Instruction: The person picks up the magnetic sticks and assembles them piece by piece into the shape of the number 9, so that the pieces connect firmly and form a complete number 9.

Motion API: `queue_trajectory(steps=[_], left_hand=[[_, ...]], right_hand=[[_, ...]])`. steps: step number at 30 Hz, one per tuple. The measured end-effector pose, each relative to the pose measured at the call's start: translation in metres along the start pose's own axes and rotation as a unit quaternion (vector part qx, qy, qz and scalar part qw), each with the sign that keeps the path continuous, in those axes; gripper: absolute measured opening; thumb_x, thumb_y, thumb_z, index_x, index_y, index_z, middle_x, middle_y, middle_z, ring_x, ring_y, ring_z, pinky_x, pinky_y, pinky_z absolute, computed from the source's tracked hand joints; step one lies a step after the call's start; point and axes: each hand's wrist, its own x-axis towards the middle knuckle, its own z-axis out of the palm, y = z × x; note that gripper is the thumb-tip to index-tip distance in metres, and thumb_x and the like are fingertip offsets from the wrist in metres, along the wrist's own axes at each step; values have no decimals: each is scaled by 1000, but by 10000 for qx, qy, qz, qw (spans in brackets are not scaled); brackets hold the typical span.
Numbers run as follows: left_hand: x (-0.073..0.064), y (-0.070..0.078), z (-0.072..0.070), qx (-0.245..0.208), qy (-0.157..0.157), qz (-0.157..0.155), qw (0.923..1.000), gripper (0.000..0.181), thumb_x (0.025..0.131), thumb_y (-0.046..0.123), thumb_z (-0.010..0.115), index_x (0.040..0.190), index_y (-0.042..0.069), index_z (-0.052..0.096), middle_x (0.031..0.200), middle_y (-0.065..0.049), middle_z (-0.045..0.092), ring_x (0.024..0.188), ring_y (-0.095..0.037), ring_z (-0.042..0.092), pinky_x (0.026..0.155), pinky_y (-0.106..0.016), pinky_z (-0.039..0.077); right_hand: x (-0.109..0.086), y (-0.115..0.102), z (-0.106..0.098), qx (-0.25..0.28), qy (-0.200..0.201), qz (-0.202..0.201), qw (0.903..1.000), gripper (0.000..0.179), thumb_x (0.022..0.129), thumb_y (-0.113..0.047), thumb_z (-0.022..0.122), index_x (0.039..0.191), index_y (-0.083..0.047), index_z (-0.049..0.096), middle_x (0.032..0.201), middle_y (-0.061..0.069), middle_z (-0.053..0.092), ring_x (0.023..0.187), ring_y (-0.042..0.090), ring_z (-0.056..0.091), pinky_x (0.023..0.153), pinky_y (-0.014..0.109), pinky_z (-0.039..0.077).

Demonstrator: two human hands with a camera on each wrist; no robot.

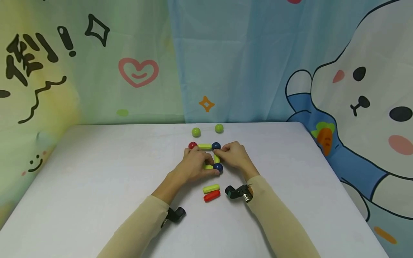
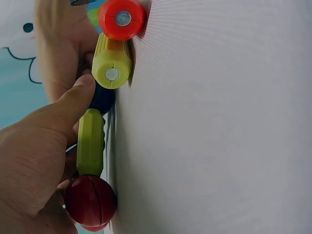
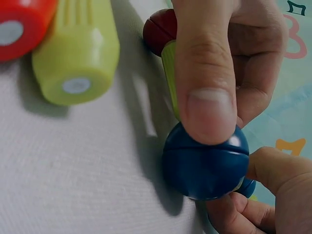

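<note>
Yellow-green rods and balls form a joined shape on the table. Its far side has a red ball (image 1: pixel 192 145), a rod (image 1: pixel 204 146) and a blue ball (image 1: pixel 216 146). My left hand (image 1: pixel 195 166) grips the near blue ball (image 3: pixel 207 163), its thumb on top. A near rod (image 2: pixel 90 141) joins that ball to a dark red ball (image 2: pixel 90 202), which the left hand hides in the head view. My right hand (image 1: pixel 236 156) pinches the side rod (image 1: pixel 217 158) between the two blue balls.
A loose yellow-green rod (image 1: pixel 211 189) and a red rod (image 1: pixel 212 196) lie nearer, side by side, with metal discs in their ends. Two green balls (image 1: pixel 196 132) (image 1: pixel 219 128) sit near the far table edge. A printed curtain (image 1: pixel 226 64) hangs behind the white table (image 1: pixel 96 179).
</note>
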Motion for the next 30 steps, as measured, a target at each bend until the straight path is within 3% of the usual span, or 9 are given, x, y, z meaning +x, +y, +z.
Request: queue_trajectory(steps=[20, 30], left_hand=[[1, -2, 0, 17, -16, -1, 10000, 34, 87, 54, 78, 102, 23, 78, 89, 15, 69, 108, -18, 50, 94, -47, 33], [0, -4, -4, 25, 74, 100, 9999, 35, 87, 53, 78, 103, 22, 77, 94, 14, 70, 106, -16, 52, 90, -44, 34]], right_hand=[[2, -5, -1, 3, -174, 30, 9998, 37, 94, -44, 68, 80, -10, 75, 78, 2, 67, 79, 19, 56, 70, 30, 40], [-3, -2, -4, -82, -190, -67, 9998, 42, 97, -47, 66, 97, -7, 77, 88, 4, 71, 88, 22, 61, 81, 37, 47]])
